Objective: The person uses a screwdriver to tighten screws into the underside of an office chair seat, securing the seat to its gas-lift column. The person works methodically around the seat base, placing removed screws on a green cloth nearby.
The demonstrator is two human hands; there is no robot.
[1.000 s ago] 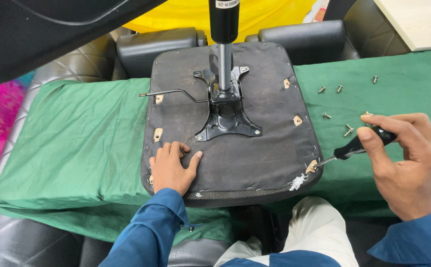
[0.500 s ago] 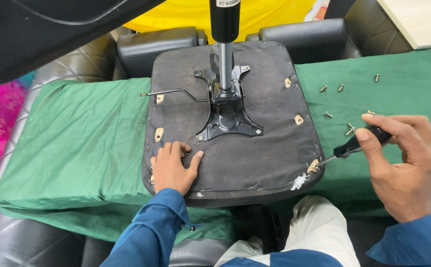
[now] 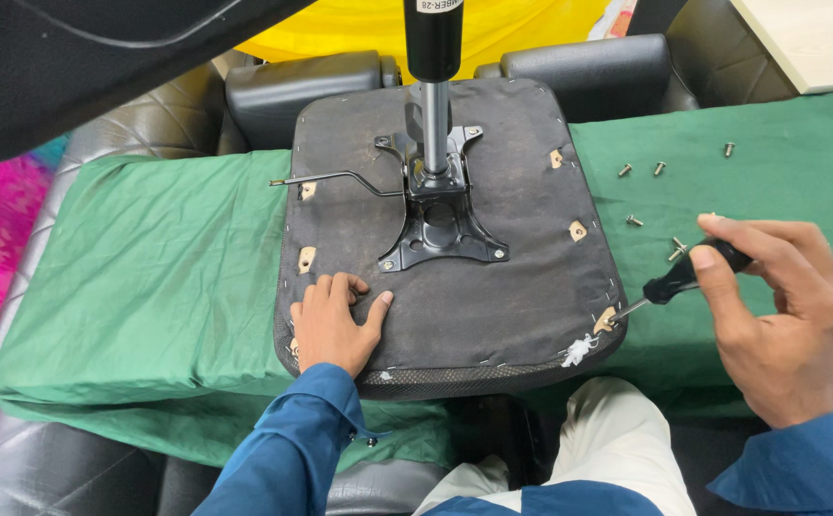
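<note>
1. Since the earlier frame, little has shifted: both hands keep their places, and the screwdriver tip sits marginally closer to the seat corner.
2. Left hand [image 3: 332, 323] lies flat, grasping nothing, pressing the upturned chair seat [image 3: 493, 287] onto the green cloth [image 3: 149, 277], apparently to steady it.
3. Centre: black mounting plate [image 3: 440, 229] and gas cylinder [image 3: 433, 57].
4. Right hand [image 3: 778, 320] clenches the screwdriver [image 3: 679, 282], tip at the seat's near right corner; loose screws [image 3: 641, 170] lie beside it.

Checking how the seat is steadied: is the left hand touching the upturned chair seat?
Touching. The head view shows the left hand lying flat on the underside of the chair seat, near its front left corner, fingers spread on the fabric.
</note>
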